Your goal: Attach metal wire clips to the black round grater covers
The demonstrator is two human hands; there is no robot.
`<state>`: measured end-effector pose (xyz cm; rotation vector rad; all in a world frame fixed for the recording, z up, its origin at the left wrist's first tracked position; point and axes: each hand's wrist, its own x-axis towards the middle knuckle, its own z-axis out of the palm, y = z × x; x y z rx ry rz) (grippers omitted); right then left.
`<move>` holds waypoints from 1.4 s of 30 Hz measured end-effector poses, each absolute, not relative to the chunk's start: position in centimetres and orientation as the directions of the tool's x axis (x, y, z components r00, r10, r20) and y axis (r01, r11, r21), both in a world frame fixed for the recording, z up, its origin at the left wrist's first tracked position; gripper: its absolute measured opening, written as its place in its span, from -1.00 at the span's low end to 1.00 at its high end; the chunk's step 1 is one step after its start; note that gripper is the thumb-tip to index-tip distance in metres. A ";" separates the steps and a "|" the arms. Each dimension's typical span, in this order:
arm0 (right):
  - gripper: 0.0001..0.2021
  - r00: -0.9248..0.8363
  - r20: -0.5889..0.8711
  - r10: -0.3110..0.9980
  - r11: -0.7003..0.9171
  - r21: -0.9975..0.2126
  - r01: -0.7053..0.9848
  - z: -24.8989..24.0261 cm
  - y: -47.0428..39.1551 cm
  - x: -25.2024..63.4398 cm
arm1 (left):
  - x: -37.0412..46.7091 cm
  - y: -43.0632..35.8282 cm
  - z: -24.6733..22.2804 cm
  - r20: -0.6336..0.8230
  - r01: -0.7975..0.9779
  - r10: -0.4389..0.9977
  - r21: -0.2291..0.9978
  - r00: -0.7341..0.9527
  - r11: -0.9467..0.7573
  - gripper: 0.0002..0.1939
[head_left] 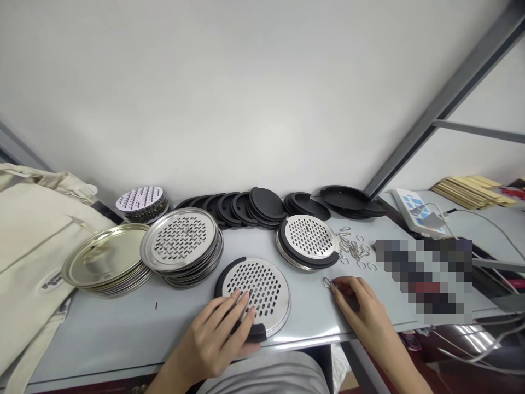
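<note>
Right now, our left hand [215, 342] is resting at lower centre with its fingers loosely spread, pressing on a perforated metal disc [264, 287] and its partial black rim [220, 280] rather than gripping around them. Our right hand [372, 316], right of centre, is nearly closed, pinching a small metal clip [326, 282] between thumb and fingertip just above the bench [305, 306]. The disc is lying flat, lower centre, in front of the rimmed stack [310, 236]; loose clips and rings [356, 249] are lying to the right of that stack.

For good control, we are best off spreading light, even pressure through the left fingers, since pushing on one edge could be tipping or sliding the disc. With the clip, we are wise to be pinching near one end, leaving its loop exposed and visible; squeezing hard could be twisting it out of our fingertips.
</note>
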<state>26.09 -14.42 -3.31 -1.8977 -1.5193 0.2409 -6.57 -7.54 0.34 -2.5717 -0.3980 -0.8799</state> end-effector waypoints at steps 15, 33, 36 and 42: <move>-0.80 0.287 0.300 0.910 -0.046 -0.613 0.789 -3.9 -14.2 26.5 | -5.3 -5.3 4.1 0.591 0.526 0.740 0.538 0.321 -0.659 -0.80; -0.76 0.363 0.292 0.885 -0.093 -0.652 0.752 -4.3 -14.1 26.5 | -3.3 -4.4 0.5 -0.102 0.132 0.979 0.988 0.177 0.079 -0.56; -0.74 0.358 0.289 0.888 -0.091 -0.652 0.753 -4.0 -14.1 26.4 | -3.7 -4.2 0.3 -0.149 0.149 0.972 0.981 0.183 0.123 -0.53; -0.76 0.357 0.300 0.885 -0.097 -0.630 0.770 -4.0 -14.0 26.3 | -4.4 -4.1 -0.6 -0.171 0.205 0.979 0.968 0.109 0.146 -0.46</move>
